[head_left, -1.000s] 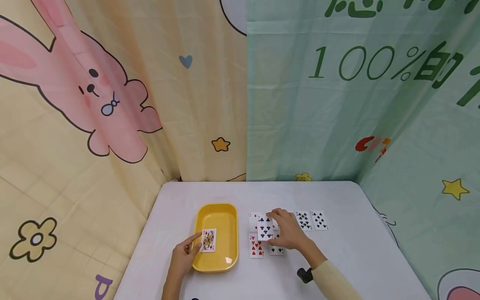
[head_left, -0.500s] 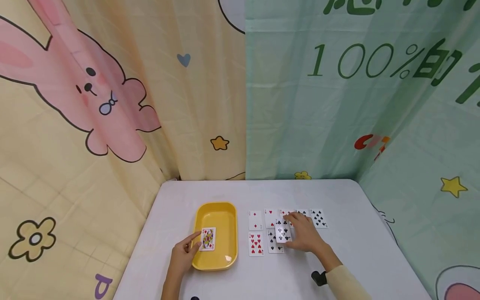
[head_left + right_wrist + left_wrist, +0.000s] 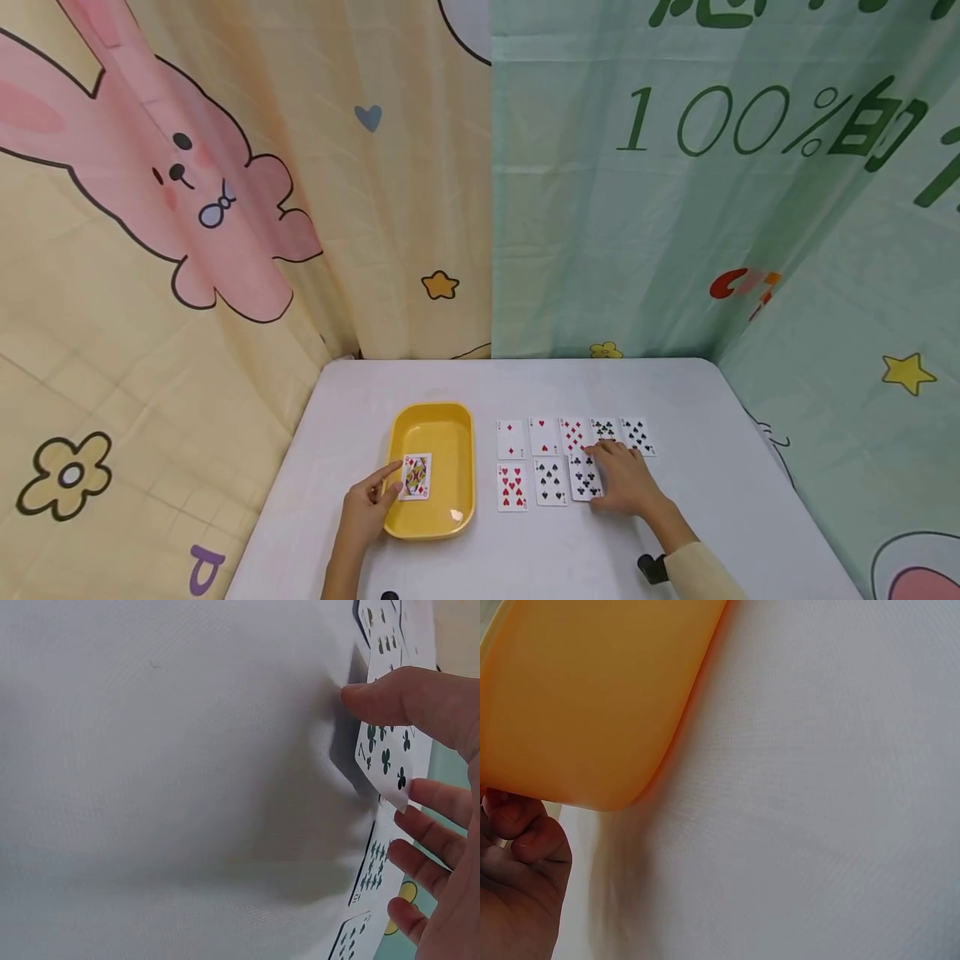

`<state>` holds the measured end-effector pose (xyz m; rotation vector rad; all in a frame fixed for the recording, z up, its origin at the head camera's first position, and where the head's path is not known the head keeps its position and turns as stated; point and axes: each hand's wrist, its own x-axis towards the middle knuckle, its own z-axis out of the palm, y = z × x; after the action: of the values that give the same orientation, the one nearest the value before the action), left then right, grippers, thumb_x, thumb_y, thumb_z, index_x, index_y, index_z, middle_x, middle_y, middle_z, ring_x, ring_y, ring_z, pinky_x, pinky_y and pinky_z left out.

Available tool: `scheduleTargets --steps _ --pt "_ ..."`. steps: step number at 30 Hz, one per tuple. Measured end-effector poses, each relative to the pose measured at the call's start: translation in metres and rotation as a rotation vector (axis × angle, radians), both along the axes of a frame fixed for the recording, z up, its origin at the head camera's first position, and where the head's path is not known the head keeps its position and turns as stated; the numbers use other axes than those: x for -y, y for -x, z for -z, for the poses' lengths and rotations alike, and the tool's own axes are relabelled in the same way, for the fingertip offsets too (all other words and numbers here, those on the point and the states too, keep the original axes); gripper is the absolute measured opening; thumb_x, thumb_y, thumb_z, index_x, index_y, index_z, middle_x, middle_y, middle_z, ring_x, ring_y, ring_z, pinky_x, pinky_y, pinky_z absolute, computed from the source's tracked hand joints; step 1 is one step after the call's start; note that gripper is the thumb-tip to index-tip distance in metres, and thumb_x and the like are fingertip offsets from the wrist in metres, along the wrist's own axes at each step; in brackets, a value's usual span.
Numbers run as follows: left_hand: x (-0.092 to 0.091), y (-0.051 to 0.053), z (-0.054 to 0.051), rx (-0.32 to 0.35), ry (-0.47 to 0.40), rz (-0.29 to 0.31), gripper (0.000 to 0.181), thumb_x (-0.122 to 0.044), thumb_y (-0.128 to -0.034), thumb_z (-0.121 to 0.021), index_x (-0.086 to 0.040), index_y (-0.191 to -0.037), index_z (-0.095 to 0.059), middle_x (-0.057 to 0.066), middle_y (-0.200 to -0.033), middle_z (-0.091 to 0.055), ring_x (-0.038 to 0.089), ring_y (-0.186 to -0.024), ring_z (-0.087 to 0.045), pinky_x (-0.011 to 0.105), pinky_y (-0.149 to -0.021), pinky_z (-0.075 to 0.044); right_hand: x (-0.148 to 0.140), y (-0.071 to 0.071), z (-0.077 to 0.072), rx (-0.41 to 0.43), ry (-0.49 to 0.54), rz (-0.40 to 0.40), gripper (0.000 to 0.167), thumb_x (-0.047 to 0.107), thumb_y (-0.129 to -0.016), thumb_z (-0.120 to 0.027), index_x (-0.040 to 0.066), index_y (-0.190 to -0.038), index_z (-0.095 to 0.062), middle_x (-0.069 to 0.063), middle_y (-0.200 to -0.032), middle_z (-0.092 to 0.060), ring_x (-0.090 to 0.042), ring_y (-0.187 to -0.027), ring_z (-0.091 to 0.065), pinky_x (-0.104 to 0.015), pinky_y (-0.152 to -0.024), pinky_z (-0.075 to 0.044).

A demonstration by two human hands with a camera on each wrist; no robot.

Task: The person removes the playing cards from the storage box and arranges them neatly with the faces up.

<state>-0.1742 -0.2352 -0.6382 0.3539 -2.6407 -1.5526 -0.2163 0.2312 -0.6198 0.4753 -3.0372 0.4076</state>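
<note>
My right hand (image 3: 628,482) grips a seven of clubs (image 3: 585,477) by its edges, at the right end of the front row of playing cards. In the right wrist view the thumb lies on one side of this card (image 3: 386,761) and fingertips touch the opposite side; the card is tilted off the table. My left hand (image 3: 365,510) is at the left rim of the yellow tray (image 3: 459,521), thumb and forefinger pinching the left edge of a queen of diamonds (image 3: 416,477). Whether more cards lie beneath it I cannot tell. The left wrist view shows curled fingers (image 3: 536,836) beside the tray wall.
Behind runs a row of several face-up cards, from a low diamond card (image 3: 511,440) to a spade card (image 3: 637,437). A heart card (image 3: 512,487) and a spade card (image 3: 551,482) lie in front. Patterned curtains (image 3: 420,208) surround the white table (image 3: 540,554).
My right hand has carried the seven of clubs rightward, from above the left cards to a place beside the front spade card, and lowered it. The left hand has kept still.
</note>
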Motion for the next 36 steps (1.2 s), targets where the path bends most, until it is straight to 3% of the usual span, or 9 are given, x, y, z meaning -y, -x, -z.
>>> scheduleTargets --steps 23,36 --pt "-0.0018 -0.0013 0.0009 -0.011 0.002 -0.023 0.035 -0.018 -0.0944 -0.076 -0.026 -0.128 -0.074 0.000 -0.078 -0.042 0.011 -0.062 -0.039 0.021 -0.049 -0.033 0.0032 0.0010 0.0062 0.048 -0.015 0.009 0.083 0.036 -0.061 -0.090 0.013 -0.136 -0.064 -0.010 -0.130 -0.060 -0.035 -0.120 -0.055 -0.061 -0.096 -0.043" --pt "-0.0019 -0.0014 0.0007 0.005 0.005 -0.024 0.035 -0.017 -0.0948 -0.075 -0.026 -0.129 -0.074 0.001 -0.079 -0.042 0.012 -0.062 -0.039 0.020 -0.049 -0.033 0.0024 -0.0013 -0.0029 0.048 -0.013 0.000 0.086 0.038 -0.062 -0.090 0.012 -0.138 -0.061 -0.013 -0.131 -0.060 -0.037 -0.120 -0.055 -0.063 -0.095 -0.043"
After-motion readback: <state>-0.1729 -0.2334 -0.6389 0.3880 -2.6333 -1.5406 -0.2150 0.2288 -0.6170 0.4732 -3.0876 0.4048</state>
